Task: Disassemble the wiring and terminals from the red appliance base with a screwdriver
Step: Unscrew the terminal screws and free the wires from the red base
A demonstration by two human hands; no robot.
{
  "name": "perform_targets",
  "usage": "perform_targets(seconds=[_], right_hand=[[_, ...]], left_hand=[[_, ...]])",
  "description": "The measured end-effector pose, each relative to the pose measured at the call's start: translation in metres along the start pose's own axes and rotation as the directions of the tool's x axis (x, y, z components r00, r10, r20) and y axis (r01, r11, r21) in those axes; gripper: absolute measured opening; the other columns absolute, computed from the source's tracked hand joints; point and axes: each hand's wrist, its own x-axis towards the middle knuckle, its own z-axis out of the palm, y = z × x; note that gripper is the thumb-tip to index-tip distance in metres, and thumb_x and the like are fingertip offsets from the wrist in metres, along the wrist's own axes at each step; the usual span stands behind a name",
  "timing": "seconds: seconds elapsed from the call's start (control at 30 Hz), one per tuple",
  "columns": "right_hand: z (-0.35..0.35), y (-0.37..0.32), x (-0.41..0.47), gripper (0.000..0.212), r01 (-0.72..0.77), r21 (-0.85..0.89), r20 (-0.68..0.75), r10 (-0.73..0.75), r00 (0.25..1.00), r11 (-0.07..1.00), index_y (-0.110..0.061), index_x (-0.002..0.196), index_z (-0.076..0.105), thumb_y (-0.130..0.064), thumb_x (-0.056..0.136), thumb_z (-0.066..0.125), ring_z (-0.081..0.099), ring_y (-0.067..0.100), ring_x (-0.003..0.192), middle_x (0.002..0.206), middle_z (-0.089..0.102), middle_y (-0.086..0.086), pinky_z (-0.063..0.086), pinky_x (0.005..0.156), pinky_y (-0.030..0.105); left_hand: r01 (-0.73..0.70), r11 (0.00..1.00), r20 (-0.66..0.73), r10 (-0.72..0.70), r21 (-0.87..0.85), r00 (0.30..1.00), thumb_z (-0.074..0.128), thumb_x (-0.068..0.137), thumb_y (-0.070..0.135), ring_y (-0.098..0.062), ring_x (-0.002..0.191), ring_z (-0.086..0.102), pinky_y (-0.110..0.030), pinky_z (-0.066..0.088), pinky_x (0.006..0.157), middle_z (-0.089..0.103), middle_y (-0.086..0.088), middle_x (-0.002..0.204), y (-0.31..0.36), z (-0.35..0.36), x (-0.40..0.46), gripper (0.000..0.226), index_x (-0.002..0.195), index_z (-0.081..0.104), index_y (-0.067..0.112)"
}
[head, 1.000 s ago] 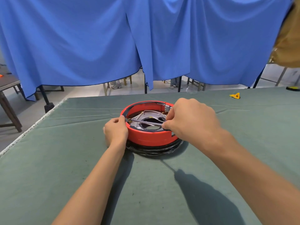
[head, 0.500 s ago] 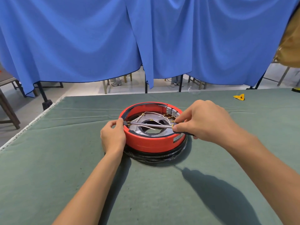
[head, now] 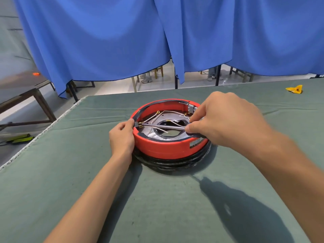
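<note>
both hands (head: 226, 120) work red base (head: 164, 149)

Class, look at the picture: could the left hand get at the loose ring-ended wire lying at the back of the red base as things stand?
Probably yes. The left hand grips the near-left rim of the red base, whose top is open. The ring-ended wire lies uncovered beyond the screwdriver, so the hand would need to let go and reach over that shaft.
</note>
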Motion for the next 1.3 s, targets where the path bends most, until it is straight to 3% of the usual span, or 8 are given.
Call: perform_targets(seconds=[0.2, 0.33, 0.4, 0.5, 0.6, 0.8, 1.03, 1.3], right_hand=[[0.0, -0.012, -0.013, 0.012, -0.044, -0.04, -0.023, 0.044, 0.999, 0.998, -0.026, 0.085, 0.074, -0.032, 0.075, 0.071, 0.06, 0.024, 0.069, 0.075, 0.066, -0.003, 0.033, 0.049, 0.022], [-0.001, -0.023, -0.024, 0.015, -0.04, -0.105, -0.06, 0.034, 0.998, 0.994, -0.021, 0.093, 0.071, -0.028, 0.08, 0.067, 0.057, 0.028, 0.071, 0.077, 0.063, 0.0, 0.036, 0.058, 0.029], [-0.002, -0.028, -0.031, 0.016, -0.029, -0.136, -0.084, 0.017, 0.996, 0.99, -0.021, 0.095, 0.071, -0.027, 0.08, 0.067, 0.052, 0.029, 0.07, 0.071, 0.055, 0.0, 0.036, 0.061, 0.029], [-0.004, -0.034, -0.038, 0.017, -0.018, -0.167, -0.094, 0.002, 0.996, 0.986, -0.023, 0.097, 0.07, -0.027, 0.081, 0.066, 0.046, 0.029, 0.069, 0.062, 0.04, -0.003, 0.034, 0.062, 0.029], [-0.008, -0.034, -0.038, 0.016, -0.012, -0.182, -0.088, -0.004, 0.996, 0.983, -0.022, 0.097, 0.07, -0.027, 0.082, 0.066, 0.049, 0.028, 0.068, 0.066, 0.047, -0.002, 0.034, 0.059, 0.028], [-0.016, -0.027, -0.03, 0.015, 0.014, -0.142, -0.045, -0.021, 0.999, 0.99, -0.03, 0.089, 0.076, -0.035, 0.075, 0.074, 0.063, 0.027, 0.077, 0.082, 0.07, -0.001, 0.037, 0.06, 0.028], [-0.014, -0.021, -0.029, 0.015, -0.004, -0.072, -0.024, 0.002, 1.0, 0.997, -0.036, 0.089, 0.076, -0.043, 0.075, 0.074, 0.057, 0.022, 0.076, 0.086, 0.072, -0.006, 0.034, 0.059, 0.028], [-0.012, -0.028, -0.03, 0.018, -0.016, -0.128, -0.042, 0.011, 0.999, 0.992, -0.027, 0.09, 0.075, -0.039, 0.076, 0.073, 0.061, 0.027, 0.076, 0.083, 0.069, -0.001, 0.034, 0.057, 0.028]], left_hand=[[0.028, 0.999, -0.011, -0.029, -0.028, 1.0, 0.061, 0.083, 0.028, -0.02, 0.057, 0.043, -0.031, 0.037, 0.061, 0.049, 0.005, 0.047, 0.003, 0.002, -0.005, 0.036, 0.049, 0.056, 0.017], [0.034, 0.999, -0.044, -0.033, 0.02, 0.998, 0.058, 0.081, 0.033, -0.027, 0.059, 0.043, -0.032, 0.038, 0.059, 0.051, 0.001, 0.051, 0.004, 0.004, -0.012, 0.034, 0.052, 0.057, 0.016], [0.047, 0.998, -0.063, -0.044, 0.042, 0.997, 0.055, 0.08, 0.038, -0.039, 0.074, 0.055, -0.041, 0.049, 0.071, 0.065, -0.011, 0.077, 0.003, 0.005, -0.017, 0.028, 0.067, 0.065, 0.016], [0.069, 0.992, -0.1, -0.059, 0.102, 0.993, 0.052, 0.081, 0.045, -0.033, 0.093, 0.061, -0.046, 0.049, 0.09, 0.065, -0.012, 0.104, 0.003, 0.004, -0.022, 0.032, 0.088, 0.069, 0.02], [0.062, 0.993, -0.086, -0.054, 0.102, 0.995, 0.052, 0.081, 0.047, -0.029, 0.092, 0.061, -0.045, 0.048, 0.091, 0.065, -0.008, 0.105, 0.002, 0.003, -0.022, 0.03, 0.09, 0.069, 0.023], [0.046, 0.994, -0.026, -0.043, 0.1, 0.999, 0.052, 0.078, 0.05, -0.037, 0.093, 0.063, -0.053, 0.051, 0.085, 0.065, -0.014, 0.105, 0.002, -0.002, -0.021, 0.031, 0.087, 0.067, 0.024], [0.026, 0.997, -0.027, -0.024, 0.077, 0.999, 0.052, 0.081, 0.049, -0.027, 0.092, 0.062, -0.046, 0.05, 0.088, 0.065, -0.007, 0.104, -0.003, -0.002, -0.019, 0.024, 0.083, 0.063, 0.028], [0.028, 0.998, -0.032, -0.026, 0.061, 0.999, 0.053, 0.083, 0.047, -0.026, 0.092, 0.061, -0.045, 0.051, 0.087, 0.064, -0.007, 0.105, -0.006, -0.001, -0.018, 0.023, 0.085, 0.063, 0.026]])
